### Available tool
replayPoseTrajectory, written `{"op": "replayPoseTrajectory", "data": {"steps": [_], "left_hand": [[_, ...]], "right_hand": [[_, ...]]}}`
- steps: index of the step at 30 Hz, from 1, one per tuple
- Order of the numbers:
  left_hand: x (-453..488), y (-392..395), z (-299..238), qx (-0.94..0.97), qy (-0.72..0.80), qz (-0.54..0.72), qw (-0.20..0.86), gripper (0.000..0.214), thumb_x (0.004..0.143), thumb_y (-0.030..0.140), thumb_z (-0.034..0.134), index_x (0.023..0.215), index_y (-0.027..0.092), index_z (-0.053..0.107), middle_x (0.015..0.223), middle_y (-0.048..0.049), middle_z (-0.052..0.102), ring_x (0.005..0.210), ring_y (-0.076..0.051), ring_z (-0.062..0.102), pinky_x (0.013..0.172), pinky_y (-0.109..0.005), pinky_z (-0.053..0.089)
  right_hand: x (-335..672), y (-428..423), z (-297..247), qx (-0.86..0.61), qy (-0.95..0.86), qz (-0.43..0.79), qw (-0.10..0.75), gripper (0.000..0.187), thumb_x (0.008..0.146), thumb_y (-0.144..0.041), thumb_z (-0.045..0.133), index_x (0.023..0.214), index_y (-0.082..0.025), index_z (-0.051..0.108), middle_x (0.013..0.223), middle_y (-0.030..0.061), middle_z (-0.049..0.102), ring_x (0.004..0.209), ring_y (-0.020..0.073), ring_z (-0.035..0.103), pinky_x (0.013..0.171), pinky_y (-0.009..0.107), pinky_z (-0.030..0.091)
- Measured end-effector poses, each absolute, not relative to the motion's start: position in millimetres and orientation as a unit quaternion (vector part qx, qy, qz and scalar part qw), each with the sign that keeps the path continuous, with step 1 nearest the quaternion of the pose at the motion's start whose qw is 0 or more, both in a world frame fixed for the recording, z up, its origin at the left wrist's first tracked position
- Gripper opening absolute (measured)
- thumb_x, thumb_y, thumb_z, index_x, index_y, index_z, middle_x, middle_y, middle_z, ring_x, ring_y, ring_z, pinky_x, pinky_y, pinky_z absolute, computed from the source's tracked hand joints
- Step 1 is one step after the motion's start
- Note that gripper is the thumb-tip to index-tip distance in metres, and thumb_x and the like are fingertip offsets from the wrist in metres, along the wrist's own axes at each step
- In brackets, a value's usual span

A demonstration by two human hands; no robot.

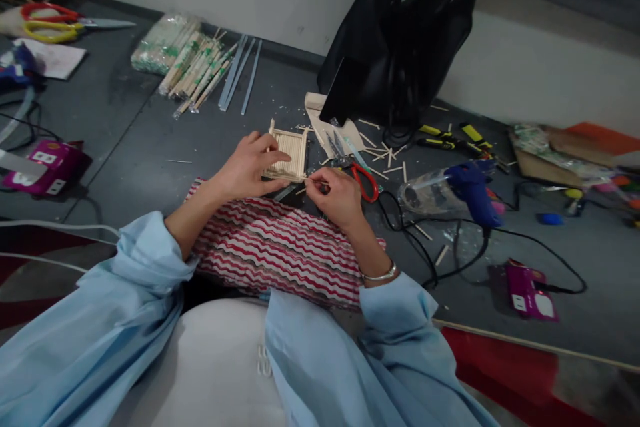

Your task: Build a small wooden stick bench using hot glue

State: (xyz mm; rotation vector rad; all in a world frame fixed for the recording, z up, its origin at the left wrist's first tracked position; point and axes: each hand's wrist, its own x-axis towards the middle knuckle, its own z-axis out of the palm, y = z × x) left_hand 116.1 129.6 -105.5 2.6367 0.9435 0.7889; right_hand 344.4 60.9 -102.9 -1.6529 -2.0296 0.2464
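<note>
My left hand (253, 165) rests on a small panel of wooden sticks (290, 152) and holds it down on the dark floor, fingers curled over its near edge. My right hand (336, 197) is closed in a pinch on a thin wooden stick (306, 189) just right of the panel's near corner. Both hands work above a red and white striped cloth (280, 247) across my lap. Red-handled scissors (361, 173) lie right beside my right hand.
A blue glue gun (473, 192) with a black cord lies to the right, with a black bag (395, 53) behind. Packs of chopsticks (193, 67) lie far left. Loose stick pieces litter the floor. Pink boxes (47, 167) (530, 290) sit at both sides.
</note>
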Motion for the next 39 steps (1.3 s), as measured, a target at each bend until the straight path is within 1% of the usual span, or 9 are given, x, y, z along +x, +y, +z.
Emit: {"op": "replayPoseTrajectory", "data": {"steps": [4, 9, 22, 26, 29, 31, 34, 37, 39], "left_hand": [[133.4, 112.3, -105.0, 0.915, 0.297, 0.261, 0.083, 0.028, 0.09, 0.038, 0.061, 0.107, 0.019, 0.074, 0.108, -0.0112, 0.07, 0.103, -0.028, 0.057, 0.086, -0.04, 0.039], [144.6, 105.4, -109.1, 0.925, 0.303, 0.221, 0.06, 0.021, 0.093, 0.025, 0.055, 0.091, 0.017, 0.074, 0.084, -0.0079, 0.073, 0.084, -0.022, 0.063, 0.077, -0.037, 0.04], [146.1, 102.9, -109.3, 0.928, 0.308, 0.2, 0.063, 0.023, 0.092, 0.024, 0.049, 0.082, 0.016, 0.069, 0.074, -0.007, 0.07, 0.066, -0.017, 0.063, 0.058, -0.029, 0.035], [144.4, 101.8, -108.2, 0.919, 0.319, 0.217, 0.084, 0.02, 0.088, 0.024, 0.051, 0.08, 0.017, 0.068, 0.074, -0.0067, 0.071, 0.065, -0.017, 0.062, 0.056, -0.028, 0.033], [139.5, 105.8, -106.5, 0.883, 0.36, 0.275, 0.122, 0.02, 0.087, 0.024, 0.05, 0.08, 0.017, 0.067, 0.076, -0.006, 0.071, 0.066, -0.015, 0.061, 0.059, -0.027, 0.036], [135.7, 110.4, -105.8, 0.839, 0.396, 0.334, 0.164, 0.022, 0.088, 0.025, 0.049, 0.078, 0.017, 0.066, 0.072, -0.0042, 0.068, 0.065, -0.014, 0.058, 0.061, -0.026, 0.037], [133.1, 117.2, -106.5, 0.759, 0.432, 0.412, 0.259, 0.023, 0.088, 0.029, 0.051, 0.073, 0.017, 0.064, 0.062, 0.0005, 0.058, 0.058, -0.011, 0.049, 0.058, -0.025, 0.035], [135.5, 120.9, -108.2, 0.684, 0.44, 0.451, 0.369, 0.023, 0.083, 0.032, 0.055, 0.066, 0.018, 0.06, 0.057, 0.0029, 0.05, 0.055, -0.009, 0.042, 0.052, -0.023, 0.031], [137.8, 121.7, -108.0, 0.646, 0.439, 0.461, 0.42, 0.023, 0.08, 0.033, 0.058, 0.063, 0.018, 0.06, 0.056, 0.0034, 0.047, 0.054, -0.009, 0.039, 0.051, -0.023, 0.03]], "right_hand": [[340.0, 55.6, -97.6, -0.594, -0.756, 0.089, 0.261, 0.016, 0.09, -0.03, 0.057, 0.078, -0.023, 0.065, 0.071, 0.0016, 0.068, 0.072, 0.018, 0.061, 0.073, 0.03, 0.043], [337.4, 54.4, -98.2, -0.586, -0.765, 0.086, 0.252, 0.016, 0.091, -0.03, 0.057, 0.079, -0.023, 0.064, 0.07, 0.0014, 0.068, 0.071, 0.018, 0.06, 0.074, 0.031, 0.043], [335.4, 54.8, -100.4, -0.575, -0.784, 0.072, 0.223, 0.018, 0.092, -0.028, 0.054, 0.078, -0.023, 0.063, 0.074, 0.0031, 0.07, 0.076, 0.0197, 0.06, 0.075, 0.032, 0.042], [337.6, 53.6, -93.3, -0.562, -0.795, 0.065, 0.221, 0.019, 0.094, -0.033, 0.053, 0.087, -0.023, 0.067, 0.086, 0.0064, 0.072, 0.088, 0.0232, 0.063, 0.083, 0.036, 0.046], [351.8, 55.2, -84.6, -0.602, -0.751, -0.008, 0.272, 0.03, 0.095, -0.042, 0.052, 0.112, -0.022, 0.066, 0.114, 0.0138, 0.068, 0.114, 0.0305, 0.059, 0.101, 0.046, 0.043], [366.0, 59.4, -84.9, -0.665, -0.684, -0.055, 0.294, 0.039, 0.097, -0.041, 0.045, 0.125, -0.019, 0.061, 0.122, 0.0185, 0.063, 0.123, 0.0342, 0.055, 0.105, 0.051, 0.039], [384.4, 67.6, -99.3, -0.753, -0.612, -0.058, 0.232, 0.049, 0.093, -0.043, 0.051, 0.131, -0.013, 0.056, 0.11, 0.0225, 0.066, 0.11, 0.0381, 0.06, 0.095, 0.054, 0.045], [392.8, 72.1, -118.0, -0.788, -0.594, -0.051, 0.155, 0.062, 0.081, -0.043, 0.067, 0.132, -0.01, 0.055, 0.105, 0.0258, 0.067, 0.099, 0.039, 0.064, 0.083, 0.05, 0.049], [395.6, 72.5, -123.2, -0.789, -0.603, -0.043, 0.112, 0.067, 0.078, -0.04, 0.07, 0.135, -0.008, 0.053, 0.104, 0.0271, 0.069, 0.096, 0.0387, 0.065, 0.082, 0.048, 0.049]]}}
